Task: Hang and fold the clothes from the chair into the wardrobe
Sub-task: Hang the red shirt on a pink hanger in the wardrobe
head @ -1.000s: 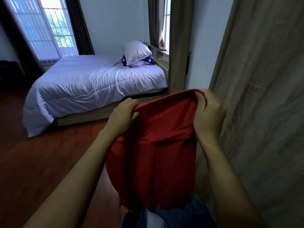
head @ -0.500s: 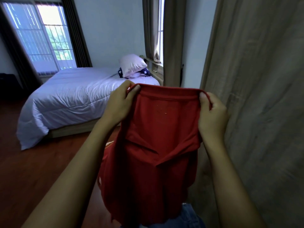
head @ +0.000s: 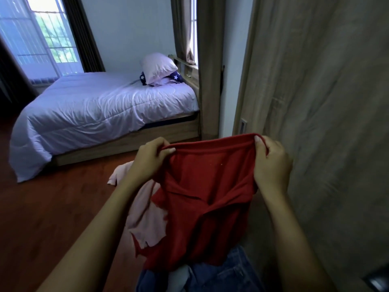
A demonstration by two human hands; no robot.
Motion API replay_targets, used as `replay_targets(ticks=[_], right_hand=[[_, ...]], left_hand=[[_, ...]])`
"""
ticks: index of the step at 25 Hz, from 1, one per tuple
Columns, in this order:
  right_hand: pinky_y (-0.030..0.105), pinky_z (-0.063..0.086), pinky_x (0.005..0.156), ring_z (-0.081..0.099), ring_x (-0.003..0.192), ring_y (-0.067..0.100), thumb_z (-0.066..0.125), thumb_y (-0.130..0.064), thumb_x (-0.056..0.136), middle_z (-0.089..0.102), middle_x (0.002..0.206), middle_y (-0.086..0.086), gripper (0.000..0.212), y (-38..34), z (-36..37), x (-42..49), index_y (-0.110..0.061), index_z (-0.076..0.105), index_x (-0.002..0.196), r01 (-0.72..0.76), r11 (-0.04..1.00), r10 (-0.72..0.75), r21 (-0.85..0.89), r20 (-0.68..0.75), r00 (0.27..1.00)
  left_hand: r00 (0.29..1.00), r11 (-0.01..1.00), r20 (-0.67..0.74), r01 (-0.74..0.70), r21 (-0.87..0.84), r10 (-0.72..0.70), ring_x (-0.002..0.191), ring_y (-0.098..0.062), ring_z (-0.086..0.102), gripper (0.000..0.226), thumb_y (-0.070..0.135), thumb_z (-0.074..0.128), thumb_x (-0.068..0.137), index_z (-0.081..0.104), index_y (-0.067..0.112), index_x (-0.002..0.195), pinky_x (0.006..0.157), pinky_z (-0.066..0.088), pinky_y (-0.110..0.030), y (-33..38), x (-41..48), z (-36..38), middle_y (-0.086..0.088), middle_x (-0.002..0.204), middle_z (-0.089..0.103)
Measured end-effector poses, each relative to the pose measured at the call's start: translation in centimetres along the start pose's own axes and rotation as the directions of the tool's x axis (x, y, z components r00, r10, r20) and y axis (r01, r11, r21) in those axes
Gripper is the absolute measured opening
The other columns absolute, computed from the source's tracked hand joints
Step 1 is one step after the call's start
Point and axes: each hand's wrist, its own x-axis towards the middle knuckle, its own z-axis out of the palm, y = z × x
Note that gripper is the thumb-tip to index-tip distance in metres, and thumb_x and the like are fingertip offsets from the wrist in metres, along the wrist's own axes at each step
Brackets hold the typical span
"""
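**Red shirt stretched between both hands, hanging straight down**

Red knit fabric, a shirt [head: 208, 199], hangs by its top hem between the two hands, so its long axis runs downward from the hands toward the person's body. The left hand [head: 150, 159] pinches the hem's left corner between thumb and forefinger; the right hand [head: 271, 165] is curled closed over the right corner, the thumb pressing the edge from above. The hem between them is pulled nearly level and taut. The hands sit at about equal height and each holds its own end, so neither is nearer to the garment than the other.

Below the hands the shirt's body drapes with a diagonal crease across the middle. A pale pink garment [head: 143, 209] lies below the left hand, partly behind the red cloth, and blue denim [head: 223, 277] lies under the shirt's lower edge. The wardrobe panel [head: 326, 123] stands just beside the right hand, on its outer side. Judging from this, folding or turning toward the wardrobe comes next.
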Motion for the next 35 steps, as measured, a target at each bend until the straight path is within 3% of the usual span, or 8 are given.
replay_targets(ticks=[4, 13, 16, 21, 24, 27, 32, 35], right_hand=[[0.020, 0.033, 0.067, 0.057, 0.077, 0.015, 0.047, -0.026, 0.097, 0.067, 0.088, 0.007, 0.028, -0.6, -3.2, -2.0, -0.009, 0.069, 0.097, -0.059, 0.998, 0.058, -0.033, -0.020, 0.998], [0.026, 0.037, 0.074, 0.060, 0.095, 0.029, 0.050, -0.024, 0.094, 0.066, 0.100, 0.012, 0.024, -3.7, -13.1, -7.5, -0.007, 0.066, 0.102, -0.080, 0.965, 0.071, -0.250, -0.045, 0.996], [0.030, 0.041, 0.082, 0.057, 0.106, 0.031, 0.049, -0.027, 0.095, 0.062, 0.115, 0.015, 0.031, -4.3, -17.3, -8.0, -0.008, 0.057, 0.119, -0.134, 0.941, 0.126, -0.310, -0.046, 0.991], [0.027, 0.038, 0.078, 0.057, 0.099, 0.029, 0.050, -0.020, 0.095, 0.062, 0.107, 0.016, 0.024, -5.6, -25.9, -7.7, -0.005, 0.062, 0.110, -0.053, 0.928, -0.023, -0.369, -0.200, 0.979], [0.029, 0.038, 0.068, 0.058, 0.083, 0.029, 0.049, -0.011, 0.093, 0.063, 0.089, 0.015, 0.018, -6.1, -31.2, -6.8, -0.004, 0.065, 0.091, -0.019, 0.909, -0.142, -0.417, -0.353, 0.925], [0.030, 0.034, 0.065, 0.054, 0.076, 0.030, 0.048, -0.007, 0.092, 0.060, 0.081, 0.017, 0.019, -6.1, -35.6, -5.3, 0.000, 0.062, 0.082, -0.040, 0.891, -0.197, -0.452, -0.466, 0.863], [0.038, 0.038, 0.092, 0.048, 0.110, 0.035, 0.045, -0.007, 0.093, 0.055, 0.116, 0.021, 0.024, -4.2, -43.2, -1.2, 0.001, 0.061, 0.109, -0.227, 0.853, -0.171, -0.469, -0.663, 0.729], [0.040, 0.037, 0.097, 0.044, 0.117, 0.032, 0.043, -0.012, 0.096, 0.049, 0.125, 0.018, 0.029, -2.4, -47.6, 2.2, -0.001, 0.054, 0.120, -0.370, 0.775, -0.116, -0.512, -0.691, 0.713]], left_hand=[[0.995, 0.977, -0.080, -0.079, -0.198, 0.064, 0.065, 0.000, 0.049, 0.022, 0.031, 0.054, 0.092, 0.059, 0.015, 0.078, 0.066, 0.036, -0.024, 3.1, -1.8, 0.1, 0.008, 0.068, 0.058], [0.958, 0.860, -0.171, -0.284, -0.424, 0.232, 0.068, -0.002, 0.055, 0.014, 0.029, 0.061, 0.090, 0.064, 0.017, 0.083, 0.066, 0.042, -0.015, 13.3, -6.7, -1.7, 0.005, 0.075, 0.065], [0.927, 0.807, -0.166, -0.375, -0.457, 0.337, 0.068, -0.001, 0.054, 0.014, 0.032, 0.060, 0.089, 0.063, 0.021, 0.080, 0.068, 0.042, -0.019, 17.7, -7.2, -1.4, 0.009, 0.073, 0.063], [0.860, 0.739, -0.119, -0.491, -0.461, 0.496, 0.069, -0.006, 0.056, 0.020, 0.030, 0.061, 0.090, 0.064, 0.013, 0.078, 0.061, 0.037, -0.011, 25.8, -8.6, 0.0, 0.004, 0.074, 0.064], [0.826, 0.697, -0.089, -0.523, -0.490, 0.557, 0.069, -0.008, 0.058, 0.021, 0.030, 0.062, 0.089, 0.066, 0.012, 0.078, 0.062, 0.040, -0.021, 30.0, -8.8, 1.5, -0.001, 0.074, 0.065], [0.793, 0.655, -0.091, -0.556, -0.512, 0.602, 0.060, 0.004, 0.053, 0.018, 0.026, 0.064, 0.088, 0.062, 0.018, 0.073, 0.056, 0.037, -0.013, 33.1, -9.0, 2.4, 0.005, 0.065, 0.060], [0.787, 0.625, -0.075, -0.541, -0.563, 0.613, 0.067, -0.012, 0.059, 0.019, 0.027, 0.064, 0.088, 0.066, 0.012, 0.077, 0.064, 0.045, -0.025, 37.5, -9.3, 4.7, -0.004, 0.073, 0.066], [0.768, 0.605, -0.100, -0.571, -0.555, 0.633, 0.063, -0.001, 0.055, 0.016, 0.024, 0.064, 0.088, 0.066, 0.013, 0.076, 0.057, 0.038, -0.009, 39.7, -9.6, 5.6, 0.002, 0.069, 0.063]])
